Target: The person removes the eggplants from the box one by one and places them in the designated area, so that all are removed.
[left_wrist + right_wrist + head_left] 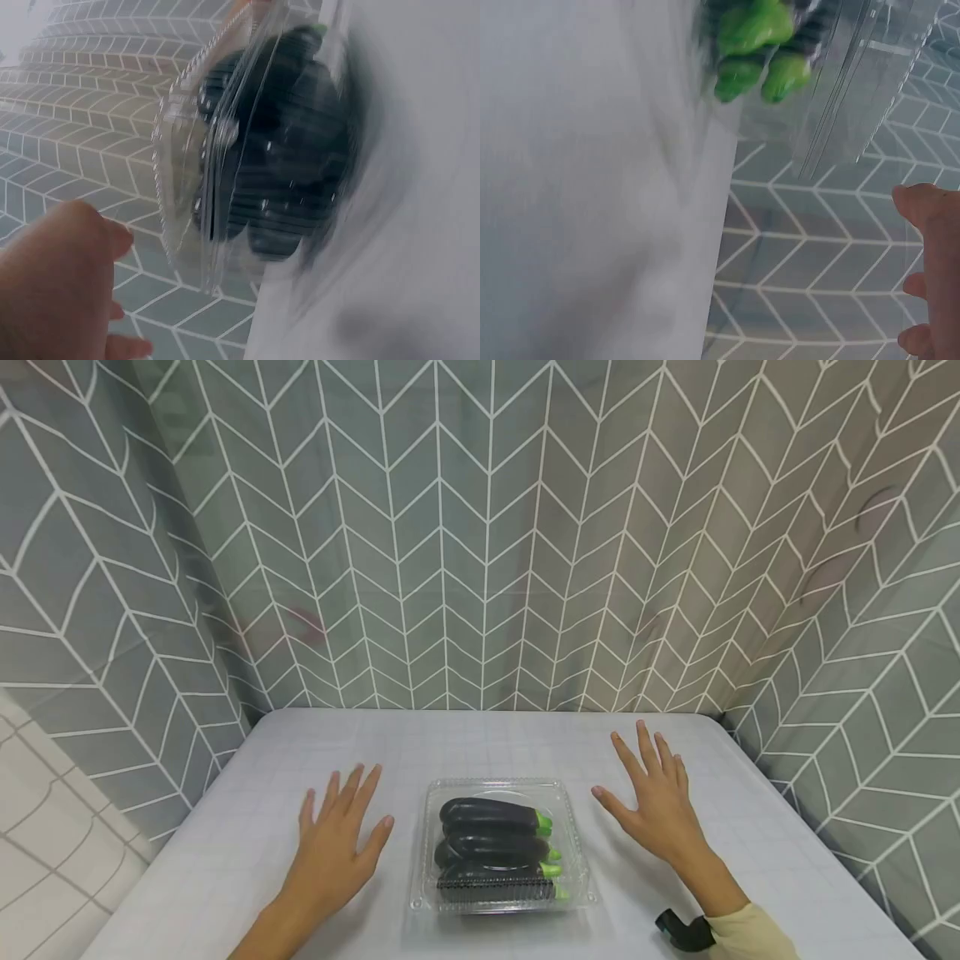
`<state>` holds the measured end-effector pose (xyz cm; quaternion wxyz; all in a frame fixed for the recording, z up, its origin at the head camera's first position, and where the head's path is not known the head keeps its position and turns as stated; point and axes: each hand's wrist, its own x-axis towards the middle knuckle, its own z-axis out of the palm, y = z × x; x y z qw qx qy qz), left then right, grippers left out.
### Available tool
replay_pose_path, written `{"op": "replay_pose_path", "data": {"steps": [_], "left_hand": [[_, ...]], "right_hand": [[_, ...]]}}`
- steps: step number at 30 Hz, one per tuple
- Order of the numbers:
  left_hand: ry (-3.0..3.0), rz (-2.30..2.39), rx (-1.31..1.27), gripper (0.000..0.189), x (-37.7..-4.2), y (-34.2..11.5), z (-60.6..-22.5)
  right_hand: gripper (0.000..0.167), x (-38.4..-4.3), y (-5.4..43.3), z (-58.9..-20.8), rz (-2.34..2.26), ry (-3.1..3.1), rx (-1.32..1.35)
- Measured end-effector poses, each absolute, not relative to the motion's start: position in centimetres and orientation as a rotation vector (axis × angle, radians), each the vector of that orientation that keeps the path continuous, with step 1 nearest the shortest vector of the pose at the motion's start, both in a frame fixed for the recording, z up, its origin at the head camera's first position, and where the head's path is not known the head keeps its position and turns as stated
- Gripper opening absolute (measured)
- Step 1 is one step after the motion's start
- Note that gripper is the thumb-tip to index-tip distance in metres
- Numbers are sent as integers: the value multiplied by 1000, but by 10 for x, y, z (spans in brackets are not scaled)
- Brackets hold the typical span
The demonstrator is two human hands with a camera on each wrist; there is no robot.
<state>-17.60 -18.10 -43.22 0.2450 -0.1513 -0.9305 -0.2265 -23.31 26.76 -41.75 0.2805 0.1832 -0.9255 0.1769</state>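
A clear plastic clamshell box point(573, 852) stands on the table, its lid down over several dark eggplants point(491, 847). Their green stem ends point(754, 30) point to the right, toward my right hand. My left hand point(337, 847) is spread in the air to the left of the box, apart from it and holding nothing. On the other side my right hand point(656, 802) is likewise spread, fingers pointing away from me, with a gap between it and the box. In the left wrist view the eggplants point(277, 150) appear dark and blurred through the plastic.
The white table point(360, 735) has its far edge against a grey curtain point(465, 568) with a white chevron pattern, which also runs along both sides. A black wrist camera point(684, 932) sits by my right sleeve. White tiles point(52, 835) show at the left.
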Motion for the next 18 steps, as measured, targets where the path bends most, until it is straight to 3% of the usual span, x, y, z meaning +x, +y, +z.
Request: {"op": "replay_pose_path", "data": {"steps": [9,18], "left_hand": [[-2649,-994,-783,72,-164,-165,-439],[-2702,-1068,-863,93,-156,-158,-442]], "right_hand": [[77,-210,240,-415,790,-2522,754],[75,-193,221,-424,872,-2573,955]]}}
